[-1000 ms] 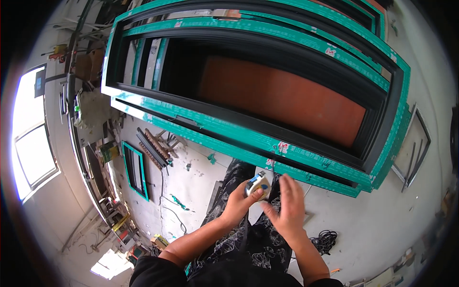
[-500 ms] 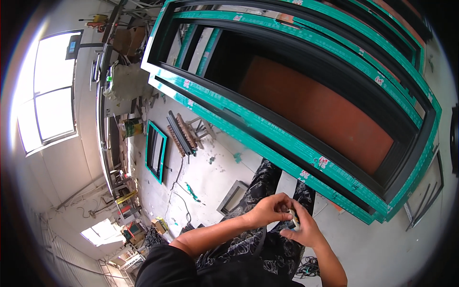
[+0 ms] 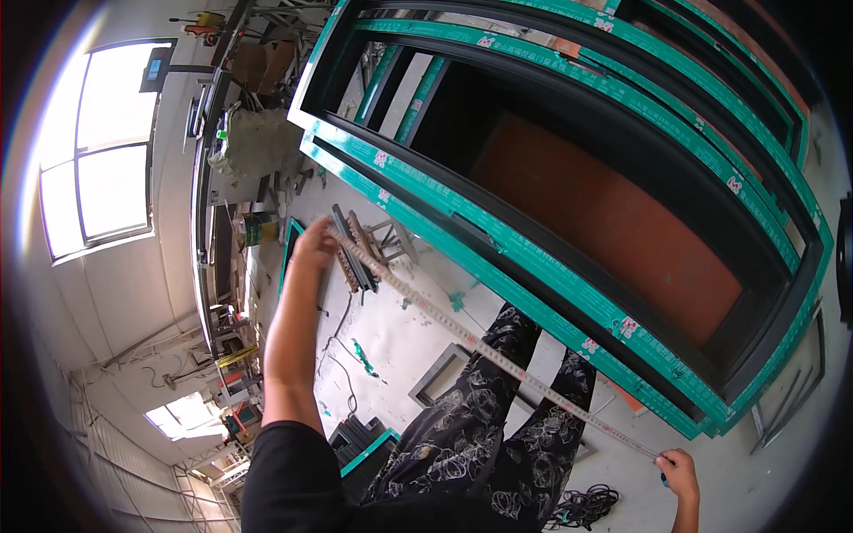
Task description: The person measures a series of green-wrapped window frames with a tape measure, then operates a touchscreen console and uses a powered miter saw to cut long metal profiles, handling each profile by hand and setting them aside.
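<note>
Tape measure point(image 3: 498, 357) runs between left hand point(image 3: 313, 242), gripping one end, and right hand point(image 3: 681, 473), seemingly closed round the other; a slip could snap it back.

Workshop | stacked green-and-black frames point(image 3: 524, 258) | measuring tape point(image 3: 499, 358) | coiled black cable point(image 3: 585, 506) on floor point(image 3: 400, 342)

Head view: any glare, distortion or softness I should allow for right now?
In the head view, glare blows the window out to white; in the head view, fisheye distortion bows the green-edged frame and the rim falls to black; in the head view, the tape measure shows between both hands, its finest markings too small and soft to read.
</note>
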{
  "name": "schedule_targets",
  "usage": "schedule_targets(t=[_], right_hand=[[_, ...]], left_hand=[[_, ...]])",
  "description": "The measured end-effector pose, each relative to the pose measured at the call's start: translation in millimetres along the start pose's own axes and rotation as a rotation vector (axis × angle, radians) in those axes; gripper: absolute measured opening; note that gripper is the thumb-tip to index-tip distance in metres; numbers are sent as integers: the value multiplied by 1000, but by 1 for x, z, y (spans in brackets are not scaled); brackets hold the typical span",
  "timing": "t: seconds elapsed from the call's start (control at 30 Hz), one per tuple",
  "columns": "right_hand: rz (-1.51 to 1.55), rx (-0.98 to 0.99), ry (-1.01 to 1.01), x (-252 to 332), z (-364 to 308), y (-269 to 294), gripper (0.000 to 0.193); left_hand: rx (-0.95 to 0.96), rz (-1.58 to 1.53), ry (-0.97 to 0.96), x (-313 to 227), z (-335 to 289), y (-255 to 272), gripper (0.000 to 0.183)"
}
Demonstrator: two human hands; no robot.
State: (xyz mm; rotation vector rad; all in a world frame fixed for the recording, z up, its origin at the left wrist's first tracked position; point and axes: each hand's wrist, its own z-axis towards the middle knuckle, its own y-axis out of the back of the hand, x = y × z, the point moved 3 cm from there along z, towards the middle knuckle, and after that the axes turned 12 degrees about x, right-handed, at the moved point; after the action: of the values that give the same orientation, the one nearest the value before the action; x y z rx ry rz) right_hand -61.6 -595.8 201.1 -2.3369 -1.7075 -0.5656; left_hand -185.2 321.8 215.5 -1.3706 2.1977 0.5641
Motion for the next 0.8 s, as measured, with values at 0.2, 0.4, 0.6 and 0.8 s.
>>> schedule_targets(t=[0.2, 0.4, 0.6, 0.8], right_hand=[[-111, -207, 98, 100, 46, -24, 12], [-227, -359, 79, 168, 65, -28, 14], [-316, -480, 51, 86, 40, 3, 18], [-398, -601, -182, -46, -2, 45, 22]], left_hand=[[528, 260, 136, 182, -82, -154, 19], [628, 29, 235, 248, -122, -208, 22], [331, 161, 84, 189, -29, -162, 20], [270, 264, 92, 162, 6, -163, 17]])
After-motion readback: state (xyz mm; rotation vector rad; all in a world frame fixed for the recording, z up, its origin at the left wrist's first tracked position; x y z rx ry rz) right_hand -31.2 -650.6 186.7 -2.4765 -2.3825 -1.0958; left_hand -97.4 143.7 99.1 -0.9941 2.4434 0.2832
